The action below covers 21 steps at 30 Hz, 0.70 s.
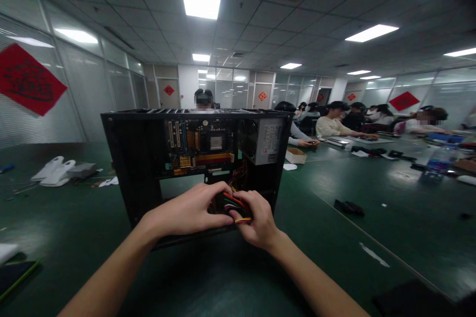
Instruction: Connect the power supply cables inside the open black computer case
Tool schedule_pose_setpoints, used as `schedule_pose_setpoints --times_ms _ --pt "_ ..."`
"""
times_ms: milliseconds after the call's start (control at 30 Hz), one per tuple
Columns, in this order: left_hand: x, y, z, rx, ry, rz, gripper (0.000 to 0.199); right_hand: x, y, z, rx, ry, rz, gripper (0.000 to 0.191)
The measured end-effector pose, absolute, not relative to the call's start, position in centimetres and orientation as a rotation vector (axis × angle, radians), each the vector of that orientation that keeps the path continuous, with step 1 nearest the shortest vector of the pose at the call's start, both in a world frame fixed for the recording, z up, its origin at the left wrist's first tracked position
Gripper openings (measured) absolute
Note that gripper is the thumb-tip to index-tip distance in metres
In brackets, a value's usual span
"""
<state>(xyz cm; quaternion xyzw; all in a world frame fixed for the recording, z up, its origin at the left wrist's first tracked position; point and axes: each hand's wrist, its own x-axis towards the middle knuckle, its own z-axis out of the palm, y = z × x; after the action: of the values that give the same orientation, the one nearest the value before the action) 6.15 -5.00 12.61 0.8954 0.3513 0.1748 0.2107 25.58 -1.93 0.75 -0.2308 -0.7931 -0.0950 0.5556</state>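
Note:
A black computer case stands upright with its side open on the green table. Inside it are a motherboard and, at the upper right, a grey power supply with a fan. My left hand and my right hand meet in front of the lower part of the case, both with fingers closed round a bundle of coloured cables. Red, yellow, white and green wires show between the fingers. More wires run up from the bundle toward the power supply. The cable ends are hidden.
On the green table, white plastic bags and a grey box lie left of the case. To the right are an open carton, a black item and a bottle. Several people sit further back.

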Motion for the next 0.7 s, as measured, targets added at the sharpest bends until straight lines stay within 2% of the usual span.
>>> schedule_pose_setpoints --times_ms 200,400,700 --pt "7.2 -4.6 11.3 2.436 1.014 0.488 0.04 25.4 -1.7 0.1 -0.586 -1.839 -0.365 0.028" --pt "7.5 -4.4 10.5 2.426 0.996 0.509 0.062 25.4 -1.6 -0.1 -0.576 -1.869 -0.446 0.022" --pt "7.0 -4.9 11.3 2.478 0.934 0.459 0.045 25.5 -1.4 -0.3 -0.556 -1.948 -0.479 0.018"
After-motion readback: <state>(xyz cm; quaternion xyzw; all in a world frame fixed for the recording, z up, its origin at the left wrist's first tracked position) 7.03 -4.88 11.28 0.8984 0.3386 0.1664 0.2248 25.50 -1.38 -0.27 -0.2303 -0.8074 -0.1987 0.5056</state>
